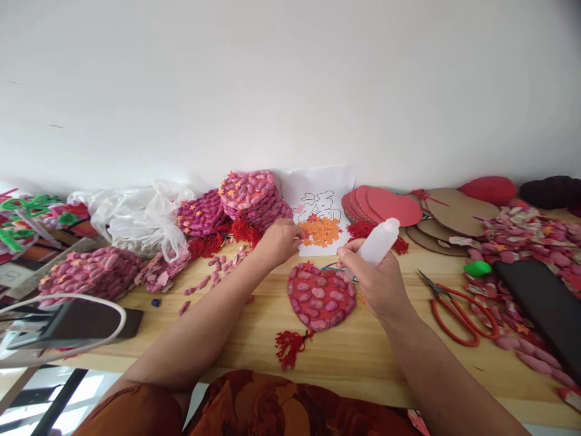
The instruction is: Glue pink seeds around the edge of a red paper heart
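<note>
– Our wooden tabletop (354, 351) meets a white wall. Where's our left hand (281, 241)?
– Fingers bunched at the orange paper stars (323, 231); whether it holds one, we cannot tell. The red heart (321, 297) lies between our hands, and our right hand (379, 283) grips the white squeeze bottle (381, 241).

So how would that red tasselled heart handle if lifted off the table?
The heart probably stays flat and fairly stiff, like the cardboard cutouts behind it. Its tassel would likely dangle and swing. The right hand holds a squeeze bottle by it, so the pink pieces may be freshly stuck and shift.
</note>
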`<state>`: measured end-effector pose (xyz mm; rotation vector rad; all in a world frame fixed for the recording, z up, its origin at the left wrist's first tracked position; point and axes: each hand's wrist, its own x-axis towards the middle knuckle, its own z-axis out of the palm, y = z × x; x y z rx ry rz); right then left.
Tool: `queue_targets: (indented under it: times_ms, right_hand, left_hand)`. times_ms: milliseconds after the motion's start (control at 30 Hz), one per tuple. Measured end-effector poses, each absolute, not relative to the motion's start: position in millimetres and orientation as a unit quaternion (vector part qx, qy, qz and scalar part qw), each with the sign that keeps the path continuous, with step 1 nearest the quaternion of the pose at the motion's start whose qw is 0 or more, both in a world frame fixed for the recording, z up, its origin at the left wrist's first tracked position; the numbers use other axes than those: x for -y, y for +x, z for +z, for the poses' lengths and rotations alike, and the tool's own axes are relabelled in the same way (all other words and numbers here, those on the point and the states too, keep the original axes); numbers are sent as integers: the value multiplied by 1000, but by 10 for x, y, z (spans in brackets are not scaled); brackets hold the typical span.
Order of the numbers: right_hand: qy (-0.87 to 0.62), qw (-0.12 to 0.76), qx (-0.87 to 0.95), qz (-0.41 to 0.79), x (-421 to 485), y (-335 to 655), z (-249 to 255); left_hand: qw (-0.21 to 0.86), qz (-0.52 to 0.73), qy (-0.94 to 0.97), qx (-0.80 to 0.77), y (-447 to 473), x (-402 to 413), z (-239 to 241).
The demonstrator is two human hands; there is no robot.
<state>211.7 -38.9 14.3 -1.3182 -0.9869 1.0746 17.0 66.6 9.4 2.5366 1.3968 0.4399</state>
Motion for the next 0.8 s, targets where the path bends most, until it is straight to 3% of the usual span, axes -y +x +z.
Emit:
queue_targets:
  times_ms: [800]
  right_hand:
    - [-563,545,422,456,388,2124,144]
  left_hand:
    - [222,211,777,-550,245,-705,100]
